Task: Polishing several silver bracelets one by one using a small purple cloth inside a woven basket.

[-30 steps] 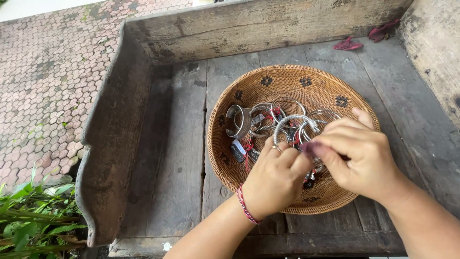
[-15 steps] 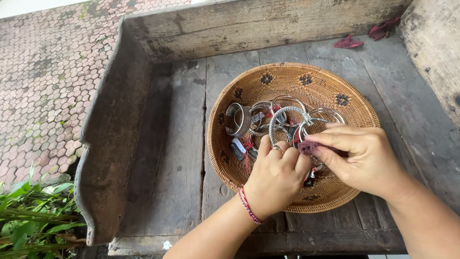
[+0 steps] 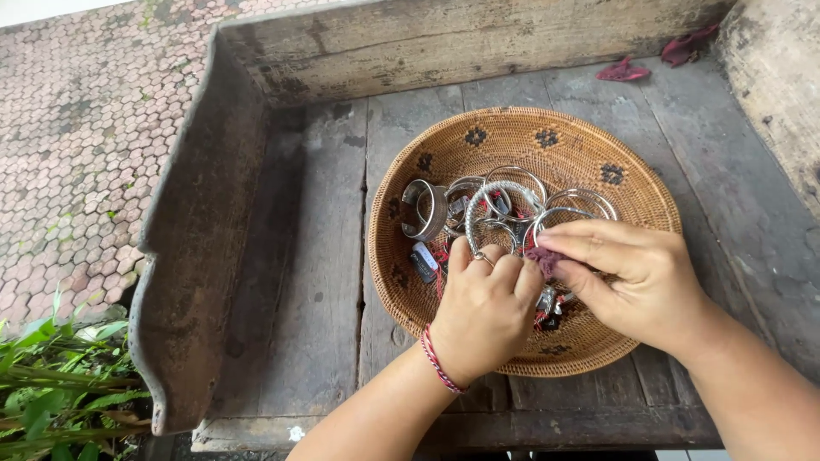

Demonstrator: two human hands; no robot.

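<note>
At the far left, green blade-shaped leaves (image 3: 43, 388) rise beside a pavement of small hexagonal reddish tiles (image 3: 77, 145). Next comes the weathered grey wooden bench (image 3: 282, 282), its planks cracked and rough, with a curved side board and a worn back board. On it sits a round shallow woven rattan basket (image 3: 615, 145), tan with small dark diamond motifs around the wall. Inside lies a heap of silver metal bangles (image 3: 478, 201), some smooth, one twisted like rope, with small rectangular grey tags (image 3: 424, 261) on red threads among them.

The left hand (image 3: 485, 312), a red cord bracelet (image 3: 437, 363) at its wrist, is curled closed over the twisted bangle. The right hand (image 3: 636, 277) pinches a small maroon cloth (image 3: 544, 260) between thumb and fingers, pressed against the same bangle above the basket's middle. At the far right, dark red petals (image 3: 623, 71) lie near the back board.
</note>
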